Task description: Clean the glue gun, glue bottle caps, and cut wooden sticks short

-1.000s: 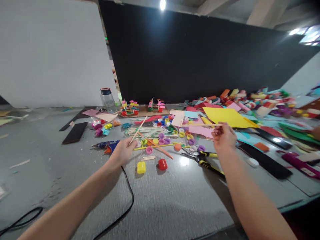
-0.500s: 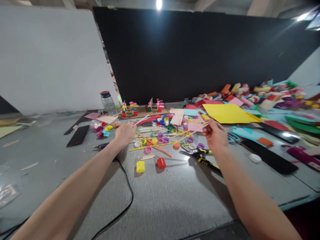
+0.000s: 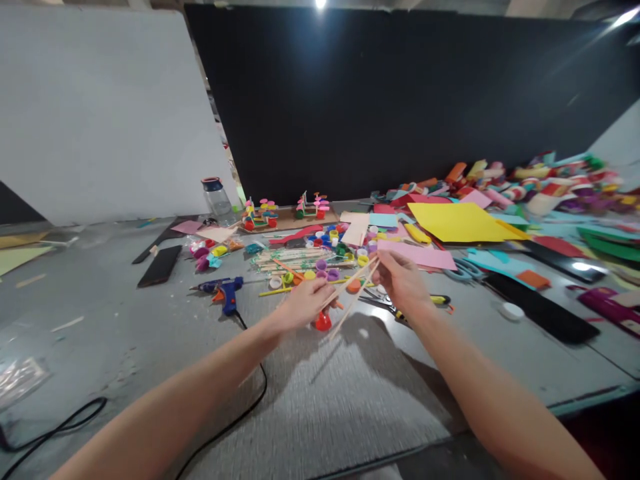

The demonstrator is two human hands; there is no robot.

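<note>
My right hand (image 3: 403, 283) is closed, pinching thin pale wooden sticks (image 3: 355, 297) at their upper ends. They slant down and left over the table. My left hand (image 3: 306, 305) is at the left of these sticks, its fingers closed around the end of one that crosses towards the right hand. Just below the left fingers a red plastic cap (image 3: 323, 322) is partly covered. Under and behind the hands lie several coloured bottle caps (image 3: 333, 274), a bundle of wooden sticks (image 3: 295, 257) and black-and-yellow pliers (image 3: 383, 301), partly hidden by the right hand.
A blue hot glue gun (image 3: 229, 293) lies at the left, its black cord (image 3: 257, 397) running forward. Small colourful models (image 3: 260, 213) stand on cardboard at the back beside a clear jar (image 3: 217, 200). Yellow paper (image 3: 455, 222), scissors (image 3: 463, 270) and black strips (image 3: 540, 310) lie right.
Both hands have moved towards each other and nearer to me, bringing the sticks together over the table. The glue gun shows fully now; the yellow cap in front is hidden.
</note>
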